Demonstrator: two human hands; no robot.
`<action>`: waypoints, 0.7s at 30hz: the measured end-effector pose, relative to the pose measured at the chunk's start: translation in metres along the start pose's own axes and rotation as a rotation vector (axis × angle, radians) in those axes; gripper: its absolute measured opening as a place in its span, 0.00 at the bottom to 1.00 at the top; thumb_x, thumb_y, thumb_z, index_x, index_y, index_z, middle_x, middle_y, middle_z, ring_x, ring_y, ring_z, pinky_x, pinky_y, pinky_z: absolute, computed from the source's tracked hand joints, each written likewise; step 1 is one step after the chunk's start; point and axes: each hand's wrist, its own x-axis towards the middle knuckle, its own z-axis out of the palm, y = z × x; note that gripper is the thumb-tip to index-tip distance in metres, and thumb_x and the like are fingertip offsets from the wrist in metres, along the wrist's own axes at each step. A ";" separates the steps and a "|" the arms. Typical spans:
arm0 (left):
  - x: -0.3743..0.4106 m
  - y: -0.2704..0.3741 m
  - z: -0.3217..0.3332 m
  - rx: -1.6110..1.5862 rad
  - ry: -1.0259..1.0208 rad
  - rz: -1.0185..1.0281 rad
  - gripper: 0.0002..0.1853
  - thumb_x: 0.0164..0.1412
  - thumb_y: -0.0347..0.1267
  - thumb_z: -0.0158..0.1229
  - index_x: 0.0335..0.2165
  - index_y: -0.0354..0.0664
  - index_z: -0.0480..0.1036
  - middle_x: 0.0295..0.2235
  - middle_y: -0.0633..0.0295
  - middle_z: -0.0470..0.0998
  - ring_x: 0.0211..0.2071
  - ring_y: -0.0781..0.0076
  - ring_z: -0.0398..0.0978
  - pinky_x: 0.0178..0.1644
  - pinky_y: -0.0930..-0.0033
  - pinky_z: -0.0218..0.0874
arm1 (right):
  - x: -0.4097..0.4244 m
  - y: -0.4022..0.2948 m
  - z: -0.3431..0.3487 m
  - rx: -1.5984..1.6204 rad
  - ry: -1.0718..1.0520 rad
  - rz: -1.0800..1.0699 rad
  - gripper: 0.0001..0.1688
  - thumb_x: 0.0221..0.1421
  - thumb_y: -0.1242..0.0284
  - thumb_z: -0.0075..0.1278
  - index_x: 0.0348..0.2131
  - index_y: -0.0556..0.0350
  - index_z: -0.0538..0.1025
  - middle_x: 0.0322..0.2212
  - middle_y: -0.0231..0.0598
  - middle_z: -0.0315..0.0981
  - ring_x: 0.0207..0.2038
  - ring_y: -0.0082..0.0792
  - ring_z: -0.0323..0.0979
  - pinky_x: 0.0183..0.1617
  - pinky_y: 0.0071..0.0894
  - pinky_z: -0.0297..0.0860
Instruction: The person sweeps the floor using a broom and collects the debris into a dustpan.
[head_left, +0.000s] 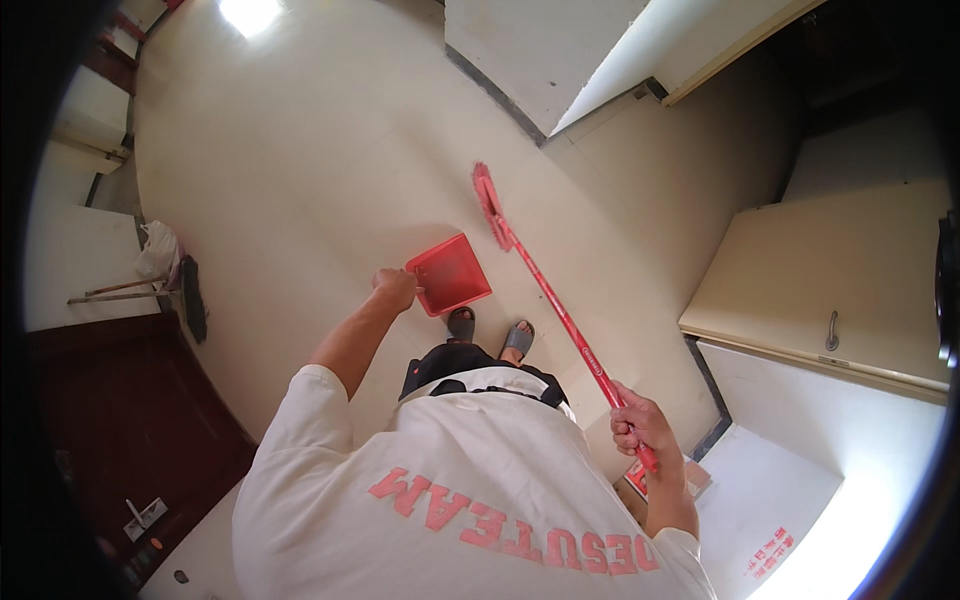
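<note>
My left hand (396, 289) grips the handle side of a red plastic dustpan (454, 276), held in front of my feet; the handle itself is mostly hidden by the hand. My right hand (641, 420) is closed around the upper end of a red broom handle (564, 319). The handle slants away to the broom head (491, 206), whose red bristles are a short way beyond the dustpan and to its right. The broom head and dustpan are apart. Whether the bristles touch the tiled floor (322, 165) I cannot tell.
At the left wall, a dark-bristled broom (193, 300) lies beside a white plastic bag (159, 251). A dark red door (127, 420) is at lower left. A cream door (810, 277) stands to the right, and a wall corner (546, 139) juts out ahead. Cardboard boxes (637, 480) sit near my right forearm.
</note>
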 end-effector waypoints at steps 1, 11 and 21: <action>-0.004 -0.002 0.001 0.004 -0.006 0.009 0.10 0.53 0.33 0.58 0.36 0.48 0.80 0.37 0.60 0.82 0.39 0.61 0.80 0.37 0.60 0.72 | 0.000 -0.005 0.000 -0.050 0.028 -0.020 0.44 0.56 0.79 0.44 0.67 0.46 0.47 0.16 0.25 0.58 0.11 0.16 0.55 0.13 0.20 0.56; -0.057 -0.048 0.031 -0.108 -0.104 -0.143 0.09 0.51 0.33 0.60 0.34 0.48 0.81 0.35 0.60 0.82 0.38 0.59 0.80 0.38 0.61 0.72 | 0.110 -0.041 0.010 -0.907 0.265 -0.298 0.43 0.49 0.77 0.45 0.64 0.56 0.55 0.19 0.38 0.67 0.14 0.30 0.67 0.20 0.32 0.68; -0.125 -0.081 0.075 -0.261 -0.076 -0.356 0.09 0.50 0.31 0.60 0.34 0.47 0.80 0.35 0.58 0.81 0.38 0.57 0.79 0.39 0.59 0.71 | 0.222 -0.096 0.034 -1.302 0.132 -0.329 0.42 0.51 0.75 0.41 0.66 0.42 0.54 0.24 0.48 0.73 0.18 0.36 0.71 0.24 0.37 0.71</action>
